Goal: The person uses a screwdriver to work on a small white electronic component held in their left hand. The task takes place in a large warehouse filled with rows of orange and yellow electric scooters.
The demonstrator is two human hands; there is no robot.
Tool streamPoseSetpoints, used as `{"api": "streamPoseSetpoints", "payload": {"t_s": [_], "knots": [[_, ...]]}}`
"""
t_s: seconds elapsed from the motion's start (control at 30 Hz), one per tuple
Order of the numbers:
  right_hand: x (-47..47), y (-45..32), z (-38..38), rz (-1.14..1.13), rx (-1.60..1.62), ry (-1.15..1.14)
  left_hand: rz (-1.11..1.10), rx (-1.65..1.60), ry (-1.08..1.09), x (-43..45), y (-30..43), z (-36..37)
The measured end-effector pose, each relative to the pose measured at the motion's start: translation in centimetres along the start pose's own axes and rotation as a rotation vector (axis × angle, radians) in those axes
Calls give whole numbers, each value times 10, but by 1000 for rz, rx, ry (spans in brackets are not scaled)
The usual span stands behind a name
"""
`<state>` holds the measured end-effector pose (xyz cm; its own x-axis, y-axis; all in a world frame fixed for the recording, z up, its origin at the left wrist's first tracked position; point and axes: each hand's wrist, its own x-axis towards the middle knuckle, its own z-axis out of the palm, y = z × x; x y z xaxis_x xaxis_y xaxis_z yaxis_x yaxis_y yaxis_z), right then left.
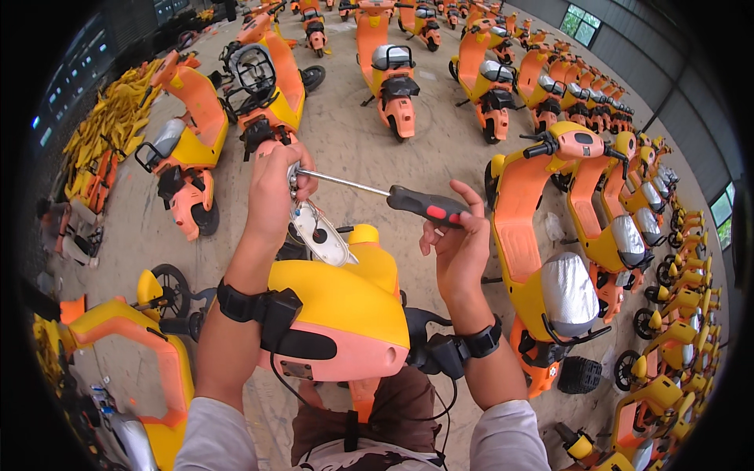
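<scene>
My left hand grips a small light-coloured part with round metal bits on it, partly hidden by the fingers. The shaft tip of a screwdriver meets this part. My right hand holds the screwdriver's black and red handle at its end, between thumb and fingers, some of them spread. Below my left hand, a white oval housing lies open with thin wires and a round black piece in it. It sits by the yellow and pink front cover of a scooter, which stands right in front of my body.
An orange and yellow scooter stands close on the right, with rows of others behind. Another scooter's frame is close at left. A black basket lies on the floor. A person crouches far left near piled yellow panels.
</scene>
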<state>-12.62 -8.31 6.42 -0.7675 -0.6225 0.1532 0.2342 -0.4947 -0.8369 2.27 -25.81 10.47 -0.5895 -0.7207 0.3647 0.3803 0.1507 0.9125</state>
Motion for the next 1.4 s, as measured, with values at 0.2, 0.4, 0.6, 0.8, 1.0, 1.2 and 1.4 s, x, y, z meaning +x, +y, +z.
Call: {"api": "streamPoseSetpoints", "payload": {"t_s": [0.2,0.4,0.6,0.8,1.0,1.2,1.4], "knots": [[-4,-2,-1,-63,-224,-4,-24,-36,19,0,-3,-3],[-12,-5,0,38,132,-39,-73,-96,48,0,-5,-6],[-8,-3,-4,7,-117,-70,-162,-234,82,-1,3,1],[-5,-3,-3,88,39,-83,-159,-260,12,0,0,-8],[-13,3,4,-94,11,-99,-191,-286,76,1,-2,-5],[-7,1,-7,-54,-119,-98,-190,-169,119,-1,1,2],[-4,1,-6,-95,-130,-74,-174,-151,114,-1,-1,1]]}}
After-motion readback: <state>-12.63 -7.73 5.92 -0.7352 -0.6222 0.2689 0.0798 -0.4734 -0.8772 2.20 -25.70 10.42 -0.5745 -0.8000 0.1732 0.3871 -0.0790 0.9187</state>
